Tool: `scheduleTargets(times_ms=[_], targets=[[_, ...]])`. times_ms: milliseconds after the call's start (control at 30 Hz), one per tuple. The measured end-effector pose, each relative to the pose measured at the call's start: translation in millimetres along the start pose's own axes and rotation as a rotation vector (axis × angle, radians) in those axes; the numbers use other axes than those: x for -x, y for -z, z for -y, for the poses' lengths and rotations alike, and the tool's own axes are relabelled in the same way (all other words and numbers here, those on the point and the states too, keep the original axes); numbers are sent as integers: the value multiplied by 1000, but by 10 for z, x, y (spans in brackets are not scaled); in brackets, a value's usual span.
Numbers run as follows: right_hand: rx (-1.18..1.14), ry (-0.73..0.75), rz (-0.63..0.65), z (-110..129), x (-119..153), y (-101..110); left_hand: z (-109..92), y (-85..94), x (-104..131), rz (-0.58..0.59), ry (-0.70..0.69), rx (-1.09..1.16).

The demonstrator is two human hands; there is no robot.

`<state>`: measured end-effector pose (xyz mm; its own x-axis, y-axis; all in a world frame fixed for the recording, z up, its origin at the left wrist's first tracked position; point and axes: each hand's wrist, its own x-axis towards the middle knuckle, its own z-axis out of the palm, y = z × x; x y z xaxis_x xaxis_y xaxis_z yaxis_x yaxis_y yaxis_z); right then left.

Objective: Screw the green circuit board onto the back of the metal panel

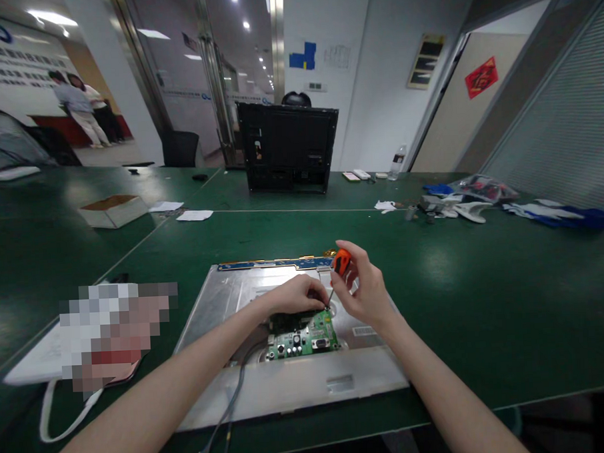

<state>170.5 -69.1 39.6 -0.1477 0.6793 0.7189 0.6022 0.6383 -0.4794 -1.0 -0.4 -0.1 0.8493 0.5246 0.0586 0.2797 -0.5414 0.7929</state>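
Observation:
My right hand [365, 287] grips a screwdriver [341, 261] by its orange and black handle. Its thin shaft slants down to the upper right corner of a green circuit board [314, 334]. Beside that tip, the bent, closed fingertips of my left hand [301, 294] meet at the board's edge; whatever they may pinch is too small to make out. The board sits on the metal back of a flat display panel [289, 387], and my left hand covers its far side. A narrow blue circuit strip [263, 264] runs along the panel's far edge.
A grey cable [239, 383] trails over the panel's near edge. Papers [42, 358] and a white strap lie at left, partly blurred out. Across the green table [485, 298] stand a black monitor casing [288, 147], an open box [114, 211], a bottle [397, 162] and gloves [471, 210].

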Motion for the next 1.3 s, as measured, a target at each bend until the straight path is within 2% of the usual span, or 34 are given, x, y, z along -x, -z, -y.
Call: scheduleTargets(times_ms=[233,533,967,1300], targets=[[-9,1,3,4,5,0,7,0,-5,7,12,31],[102,78,-67,-13,-13,-26,-53,13,-1,6,20,-14],[-35,34,26,31,-7,25,-15,4,-4,1,3,17],[47,72,-63,-40,12,-42,-27,8,-2,-13,4,-20]])
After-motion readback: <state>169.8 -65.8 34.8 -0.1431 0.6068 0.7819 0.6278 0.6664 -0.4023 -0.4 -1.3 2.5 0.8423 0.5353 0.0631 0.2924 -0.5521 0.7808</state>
